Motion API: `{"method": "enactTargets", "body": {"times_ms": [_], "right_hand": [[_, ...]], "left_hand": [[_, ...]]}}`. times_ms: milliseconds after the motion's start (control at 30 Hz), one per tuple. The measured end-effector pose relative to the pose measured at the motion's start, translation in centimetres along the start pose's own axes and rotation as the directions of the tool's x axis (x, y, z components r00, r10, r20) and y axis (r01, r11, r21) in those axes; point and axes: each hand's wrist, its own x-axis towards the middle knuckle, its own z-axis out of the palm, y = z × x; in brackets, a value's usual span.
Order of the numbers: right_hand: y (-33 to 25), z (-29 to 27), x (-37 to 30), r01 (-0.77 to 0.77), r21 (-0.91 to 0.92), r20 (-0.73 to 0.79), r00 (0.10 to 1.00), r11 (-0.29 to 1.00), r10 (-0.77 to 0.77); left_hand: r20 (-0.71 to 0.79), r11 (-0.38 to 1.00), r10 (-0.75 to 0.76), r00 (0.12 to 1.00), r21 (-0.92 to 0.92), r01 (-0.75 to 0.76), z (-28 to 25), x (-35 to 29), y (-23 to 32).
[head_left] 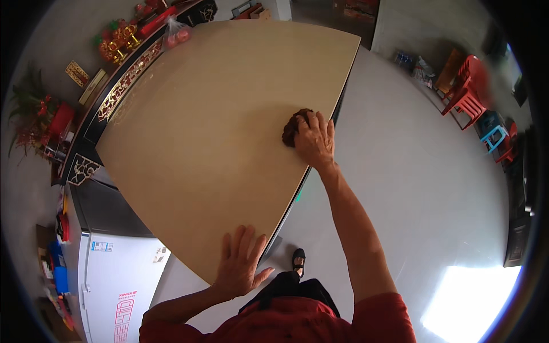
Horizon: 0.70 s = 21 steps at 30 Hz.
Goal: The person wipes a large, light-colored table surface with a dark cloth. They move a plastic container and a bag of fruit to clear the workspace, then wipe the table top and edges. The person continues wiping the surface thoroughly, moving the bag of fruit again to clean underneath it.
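Brown cloth (291, 127) lies gripped under the outstretched right hand (315, 140); left hand (239, 264) rests flat, fingers spread, on the table (200, 131).

The broad tan tabletop (211, 114) lies mostly bare, with open passage across its middle. A brown cloth (294, 127) sits near its right edge; a bag of red fruit (176, 35) occupies the far corner. Ornaments crowd the dark carved cabinet (123, 86) along the left edge.

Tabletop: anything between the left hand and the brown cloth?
Nothing. In the head view only bare tan tabletop lies between the flat left hand and the brown cloth under the right hand.
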Motion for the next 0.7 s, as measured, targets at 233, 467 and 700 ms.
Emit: {"method": "enactTargets", "body": {"times_ms": [233, 467, 700], "right_hand": [[-0.9, -1.1, 0.8, 0.085, -0.047, -0.02, 0.996, 0.995, -0.086], [-7.8, -5.1, -6.2, 0.415, 0.253, 0.211, 0.858, 0.874, -0.469], [-6.5, -4.7, -4.3, -0.069, 0.657, 0.655, 0.545, 0.75, -0.523]], "left_hand": [[-0.084, 1.0, -0.008, 0.996, 0.014, 0.009, 0.4, 0.3, 0.0], [-0.1, 0.994, -0.103, 0.99, -0.042, 0.099, 0.8, 0.1, 0.0], [-0.407, 0.85, -0.478, 0.778, -0.436, 0.295, 1.2, 3.4, -0.2]]}}
